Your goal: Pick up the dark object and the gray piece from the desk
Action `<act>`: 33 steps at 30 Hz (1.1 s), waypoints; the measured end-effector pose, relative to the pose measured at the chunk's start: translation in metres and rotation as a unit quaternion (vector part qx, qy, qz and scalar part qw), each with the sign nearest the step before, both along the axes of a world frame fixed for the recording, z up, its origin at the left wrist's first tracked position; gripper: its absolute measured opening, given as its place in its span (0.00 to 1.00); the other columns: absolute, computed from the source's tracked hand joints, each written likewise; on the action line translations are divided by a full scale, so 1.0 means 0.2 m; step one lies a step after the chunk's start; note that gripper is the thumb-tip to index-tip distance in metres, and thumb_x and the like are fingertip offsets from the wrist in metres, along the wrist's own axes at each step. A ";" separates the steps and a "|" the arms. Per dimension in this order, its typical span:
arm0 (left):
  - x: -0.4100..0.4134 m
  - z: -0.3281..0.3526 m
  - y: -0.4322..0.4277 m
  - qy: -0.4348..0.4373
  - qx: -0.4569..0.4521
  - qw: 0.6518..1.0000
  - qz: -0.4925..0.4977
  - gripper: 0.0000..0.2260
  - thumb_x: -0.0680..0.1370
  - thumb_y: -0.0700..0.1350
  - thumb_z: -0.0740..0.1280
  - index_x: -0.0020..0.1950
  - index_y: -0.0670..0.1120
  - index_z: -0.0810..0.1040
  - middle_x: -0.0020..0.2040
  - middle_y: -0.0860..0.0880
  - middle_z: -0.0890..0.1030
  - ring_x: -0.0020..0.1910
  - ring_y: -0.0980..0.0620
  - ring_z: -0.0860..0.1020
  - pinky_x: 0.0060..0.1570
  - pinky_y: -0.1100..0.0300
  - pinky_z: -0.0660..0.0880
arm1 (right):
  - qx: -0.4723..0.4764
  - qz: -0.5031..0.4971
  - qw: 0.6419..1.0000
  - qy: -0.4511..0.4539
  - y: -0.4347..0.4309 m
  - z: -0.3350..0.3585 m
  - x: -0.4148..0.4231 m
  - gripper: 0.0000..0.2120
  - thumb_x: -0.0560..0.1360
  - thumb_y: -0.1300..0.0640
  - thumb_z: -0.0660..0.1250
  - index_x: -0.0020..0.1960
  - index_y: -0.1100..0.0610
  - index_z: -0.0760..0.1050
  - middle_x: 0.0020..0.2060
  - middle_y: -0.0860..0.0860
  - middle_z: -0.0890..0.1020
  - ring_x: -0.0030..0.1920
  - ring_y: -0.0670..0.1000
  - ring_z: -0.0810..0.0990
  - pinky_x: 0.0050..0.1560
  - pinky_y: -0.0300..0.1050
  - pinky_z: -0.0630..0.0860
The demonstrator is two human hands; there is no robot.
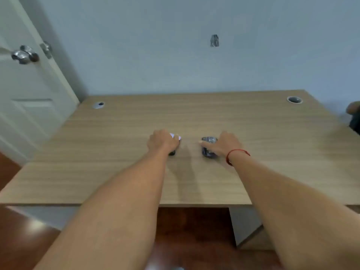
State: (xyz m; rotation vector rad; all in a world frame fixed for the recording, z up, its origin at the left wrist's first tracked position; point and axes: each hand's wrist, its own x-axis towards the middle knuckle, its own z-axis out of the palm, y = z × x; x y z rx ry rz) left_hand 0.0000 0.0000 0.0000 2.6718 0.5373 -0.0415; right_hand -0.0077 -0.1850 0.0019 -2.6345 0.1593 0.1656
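Both hands are stretched out over the middle of a wooden surface (116, 152), and everything below is placed against the small dark jar (208, 148) standing there.

The right hand (227, 145) lies against the jar's right side and over its top, thumb reaching across the front of it; the fingers look curled round the jar, so it is gripped. A red string bracelet (236, 155) circles the wrist just to the right of the jar and nearer the person.

To the left of the jar, a short gap away, the left hand (161, 142) is closed round a small object (175, 137) with a pale, purplish end showing past the knuckles and a dark end (172, 152) poking out beneath the hand (the picture is too blurred to say what it is). The two hands do not touch.

Far beyond the jar, toward the wall, two cable grommets sit at the back corners of the surface: a grey one (99, 105) off to the left, an open ring (294, 99) off to the right. Farther left of the jar stands a white door (29, 94) with a chrome knob (24, 54). On the wall (155, 45) above and behind the jar is a small grey patch (214, 40). Below the near edge, reddish-brown floor (194, 230) shows.
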 end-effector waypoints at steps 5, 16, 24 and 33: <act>-0.03 -0.23 0.00 -0.042 0.027 0.999 0.015 0.25 0.74 0.64 0.62 0.60 0.45 0.75 0.60 0.43 0.77 0.60 0.41 0.75 0.51 0.54 0.72 | -0.018 -0.045 0.997 -0.052 0.04 -0.23 -0.06 0.37 0.67 0.30 0.68 0.60 0.60 0.75 0.58 0.57 0.80 0.60 0.59 0.78 0.59 0.52 0.75; -0.20 -0.42 0.02 -0.167 -0.076 0.983 -0.003 0.16 0.76 0.49 0.66 0.57 0.39 0.72 0.57 0.40 0.78 0.58 0.39 0.75 0.46 0.53 0.70 | 0.014 -0.022 0.985 -0.173 0.10 -0.45 -0.28 0.32 0.71 0.38 0.64 0.65 0.59 0.71 0.63 0.57 0.76 0.64 0.59 0.72 0.63 0.53 0.69; -0.29 -0.35 0.03 -0.283 -0.197 0.938 -0.028 0.10 0.74 0.46 0.69 0.45 0.39 0.77 0.45 0.41 0.80 0.47 0.42 0.77 0.45 0.55 0.73 | 0.023 0.005 0.983 -0.182 0.09 -0.48 -0.30 0.33 0.69 0.32 0.66 0.64 0.54 0.74 0.60 0.54 0.78 0.62 0.57 0.75 0.62 0.51 0.72; -0.22 -0.25 -0.04 -0.312 -0.292 0.904 -0.028 0.09 0.71 0.46 0.72 0.42 0.40 0.80 0.34 0.49 0.75 0.36 0.49 0.72 0.37 0.62 0.69 | 0.102 0.052 0.973 -0.202 0.07 -0.51 -0.26 0.29 0.67 0.34 0.71 0.60 0.51 0.75 0.54 0.48 0.82 0.56 0.52 0.79 0.60 0.52 0.73</act>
